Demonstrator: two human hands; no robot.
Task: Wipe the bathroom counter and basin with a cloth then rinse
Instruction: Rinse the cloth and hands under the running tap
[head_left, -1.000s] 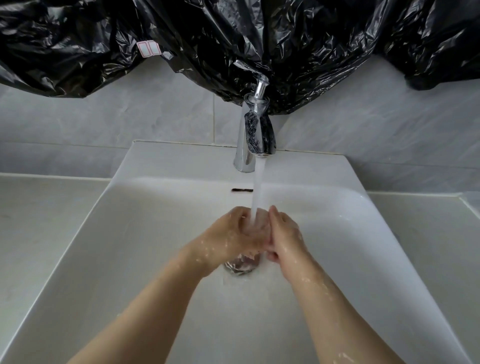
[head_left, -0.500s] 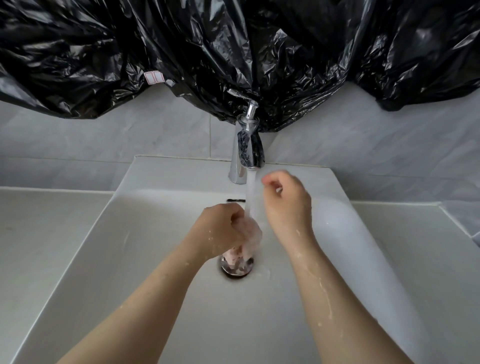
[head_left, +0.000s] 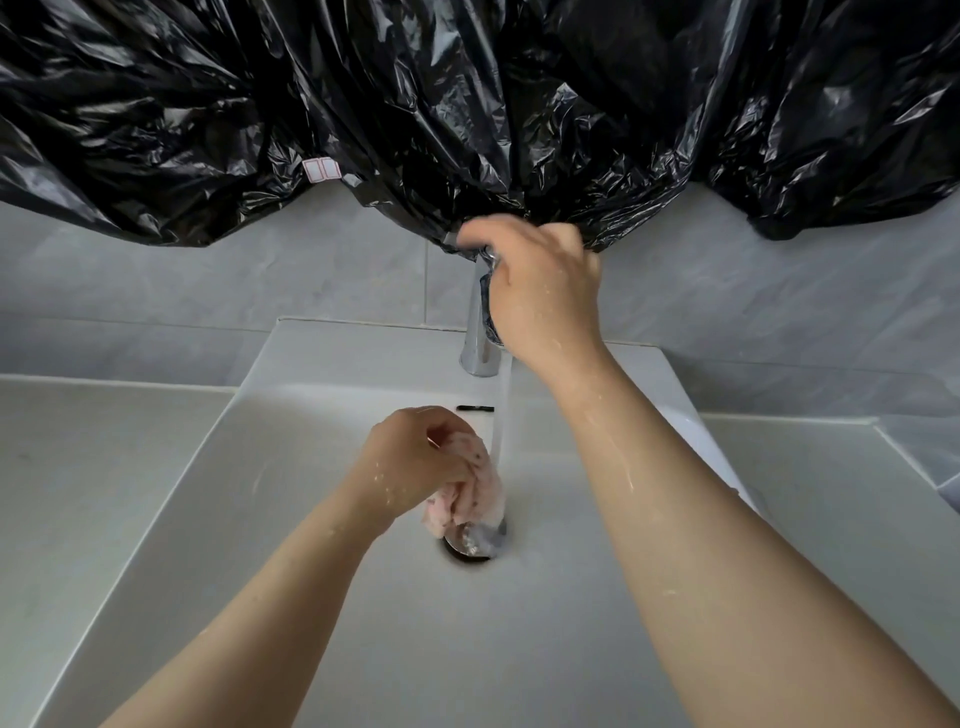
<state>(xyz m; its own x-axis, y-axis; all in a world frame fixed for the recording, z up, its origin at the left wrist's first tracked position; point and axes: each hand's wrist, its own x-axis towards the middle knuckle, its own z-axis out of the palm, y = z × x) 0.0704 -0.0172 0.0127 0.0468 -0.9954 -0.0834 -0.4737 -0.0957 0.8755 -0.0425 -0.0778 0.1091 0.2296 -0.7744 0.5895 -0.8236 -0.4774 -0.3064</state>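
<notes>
Gripping a wet, bunched pink-and-white cloth (head_left: 475, 488) with left hand (head_left: 415, 467), fingers curled tight round it, just above the drain (head_left: 470, 545) at the middle of the basin (head_left: 311, 519). Touching the water stream (head_left: 503, 415) on its 9 o'clock side. Reaching to 12 o'clock with right hand (head_left: 540, 291), fingers bent over the lever of the tap (head_left: 480, 338), blurred. Crowding the tap's top from behind: crinkled black plastic sheet (head_left: 467, 104). Flanking the basin at 9 and 3 o'clock: pale worktop (head_left: 78, 467). Speckled with droplets along both forearms.
</notes>
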